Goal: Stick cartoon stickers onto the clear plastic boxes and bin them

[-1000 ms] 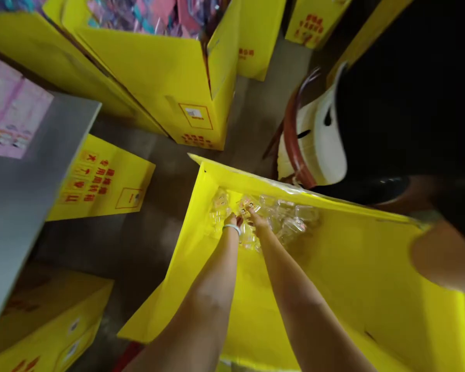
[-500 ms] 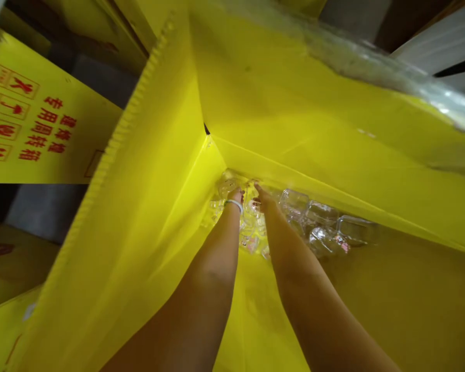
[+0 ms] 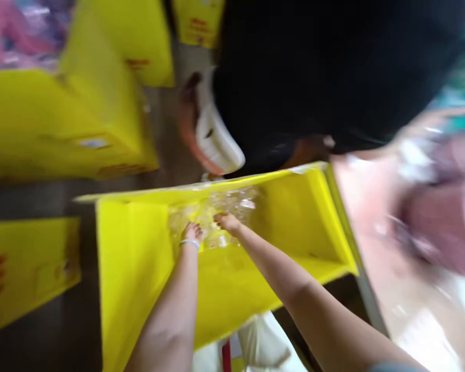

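Both my arms reach down into a deep yellow corrugated box [image 3: 132, 268]. My left hand [image 3: 192, 231], with a pale band at the wrist, and my right hand [image 3: 228, 222] are down among a heap of clear plastic shells [image 3: 213, 209] at the bottom of the box. The fingers of both hands curl into the heap. The picture is smeared by motion, so I cannot make out what either hand holds.
Other yellow boxes stand at the upper left [image 3: 81, 103] and at the left [image 3: 23, 268]. A person in dark clothing [image 3: 325, 72] sits beyond the box on a white and brown stool [image 3: 213, 139]. A blurred pink pile [image 3: 422, 222] lies at the right.
The camera has pulled back and up out of the box and swung right, so the surroundings show again. Both hands stay in the heap of clear shells.
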Motion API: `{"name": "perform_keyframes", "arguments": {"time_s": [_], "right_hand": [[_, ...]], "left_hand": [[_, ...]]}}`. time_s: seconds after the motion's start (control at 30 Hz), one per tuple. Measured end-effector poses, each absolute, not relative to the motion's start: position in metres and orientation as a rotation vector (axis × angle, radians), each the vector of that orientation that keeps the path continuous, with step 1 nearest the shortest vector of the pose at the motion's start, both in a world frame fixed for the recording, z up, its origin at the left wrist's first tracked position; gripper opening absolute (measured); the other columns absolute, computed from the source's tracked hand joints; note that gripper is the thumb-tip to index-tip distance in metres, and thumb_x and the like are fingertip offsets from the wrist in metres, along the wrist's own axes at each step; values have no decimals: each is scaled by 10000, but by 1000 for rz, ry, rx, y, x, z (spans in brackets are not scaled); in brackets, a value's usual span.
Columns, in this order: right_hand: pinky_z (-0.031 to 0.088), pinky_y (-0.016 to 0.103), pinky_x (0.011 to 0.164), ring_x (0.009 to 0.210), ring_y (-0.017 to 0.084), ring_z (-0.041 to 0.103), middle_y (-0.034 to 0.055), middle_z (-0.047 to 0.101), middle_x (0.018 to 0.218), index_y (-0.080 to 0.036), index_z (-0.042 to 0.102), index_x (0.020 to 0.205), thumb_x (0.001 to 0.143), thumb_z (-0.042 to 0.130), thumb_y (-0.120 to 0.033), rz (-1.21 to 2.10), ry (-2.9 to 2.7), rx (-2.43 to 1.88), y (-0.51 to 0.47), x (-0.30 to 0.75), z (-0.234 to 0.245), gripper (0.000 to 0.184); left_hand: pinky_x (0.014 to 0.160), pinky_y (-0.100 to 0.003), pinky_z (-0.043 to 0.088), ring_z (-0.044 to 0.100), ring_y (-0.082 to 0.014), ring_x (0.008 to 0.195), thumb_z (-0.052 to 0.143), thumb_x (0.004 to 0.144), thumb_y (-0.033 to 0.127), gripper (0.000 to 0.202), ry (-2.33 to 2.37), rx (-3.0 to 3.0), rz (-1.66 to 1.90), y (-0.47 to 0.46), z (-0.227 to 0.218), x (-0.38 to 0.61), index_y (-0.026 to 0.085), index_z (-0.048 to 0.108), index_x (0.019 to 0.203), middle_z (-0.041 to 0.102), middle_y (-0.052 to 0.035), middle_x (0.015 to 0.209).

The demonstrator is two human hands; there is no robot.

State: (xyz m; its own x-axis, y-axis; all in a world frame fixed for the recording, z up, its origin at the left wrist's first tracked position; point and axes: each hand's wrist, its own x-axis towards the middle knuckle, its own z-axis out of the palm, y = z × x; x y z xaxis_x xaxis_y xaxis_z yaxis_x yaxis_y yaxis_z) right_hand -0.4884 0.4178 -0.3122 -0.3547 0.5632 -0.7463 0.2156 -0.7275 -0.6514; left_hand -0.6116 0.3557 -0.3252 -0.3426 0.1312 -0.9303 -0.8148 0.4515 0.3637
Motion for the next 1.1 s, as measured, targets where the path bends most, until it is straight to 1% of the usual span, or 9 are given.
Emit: {"name": "perform_keyframes", "arguments": {"time_s": [0.07, 0.17, 0.37, 0.47, 0.6, 0.67, 0.77, 0.87, 1.1], "right_hand": [[495, 270, 621, 657, 131, 608, 13, 660, 742, -126, 684, 828, 817, 711, -327, 2100, -970, -1654, 409, -439, -247, 203], [473, 254, 603, 625, 134, 605, 1, 667, 678, -155, 707, 741, 763, 737, -314, 1925, -911, -1615, 396, -353, -161, 163], [490, 315, 875, 921, 171, 631, 36, 694, 1015, -224, 668, 1038, 885, 568, -328, 1054, -1025, -1699, 317, -156, -67, 210], [490, 360, 907, 982, 199, 623, 65, 685, 1028, -243, 638, 1079, 907, 511, -298, 360, -1216, -1901, 278, -39, -67, 220], [360, 521, 1035, 1152, 275, 521, 124, 608, 1152, -218, 574, 1157, 886, 496, -330, 45, -1040, -2093, 249, 132, -83, 304], [233, 590, 1088, 1289, 321, 393, 174, 494, 1313, -181, 475, 1282, 860, 514, -397, -76, -884, -2211, 241, 209, -91, 475], [209, 555, 1111, 1370, 357, 291, 225, 354, 1455, -129, 318, 1410, 746, 601, -563, -97, -649, -2485, 242, 293, -105, 843], [248, 532, 1096, 1355, 388, 311, 243, 359, 1464, -105, 307, 1428, 670, 628, -639, 79, -545, -2601, 254, 333, -120, 982], [288, 513, 1081, 1255, 362, 421, 196, 479, 1341, -126, 397, 1396, 656, 668, -509, 155, -590, -2439, 254, 295, -120, 876]], "left_hand": [[800, -384, 543, 621, -188, 941, 563, 918, 331, 304, 1649, -384, 978, 360, -273, -559, 141, 575, 1155, 613, -85, 1119], [851, -342, 517, 621, -162, 929, 477, 925, 180, 178, 1653, -10, 912, 365, -204, -462, 140, 596, 1050, 629, -65, 1031], [1052, -406, 422, 548, -229, 1191, 577, 866, 277, 250, 1251, 1096, 1054, 320, -96, -257, 202, 608, 1102, 591, -93, 1245], [1057, -444, 428, 541, -245, 1215, 556, 889, 295, 324, 985, 1595, 921, 302, -83, -159, 214, 570, 1203, 578, -114, 1271], [1075, -509, 399, 457, -321, 1303, 660, 817, 370, 617, 1083, 1769, 804, 308, -103, -37, 176, 434, 1358, 495, -181, 1362], [1104, -543, 344, 356, -366, 1371, 739, 734, 430, 857, 1158, 1843, 774, 316, -118, 13, 148, 328, 1431, 406, -222, 1436], [1118, -554, 304, 286, -391, 1403, 807, 649, 421, 1026, 1220, 1967, 692, 329, -136, 70, 142, 257, 1470, 331, -237, 1484], [1089, -539, 345, 380, -381, 1346, 787, 665, 301, 931, 1268, 2024, 584, 338, -148, 102, 146, 311, 1450, 430, -218, 1420], [978, -436, 487, 577, -279, 1149, 701, 723, 223, 681, 1298, 1664, 714, 320, -128, 70, 194, 428, 1347, 581, -143, 1246]]}}
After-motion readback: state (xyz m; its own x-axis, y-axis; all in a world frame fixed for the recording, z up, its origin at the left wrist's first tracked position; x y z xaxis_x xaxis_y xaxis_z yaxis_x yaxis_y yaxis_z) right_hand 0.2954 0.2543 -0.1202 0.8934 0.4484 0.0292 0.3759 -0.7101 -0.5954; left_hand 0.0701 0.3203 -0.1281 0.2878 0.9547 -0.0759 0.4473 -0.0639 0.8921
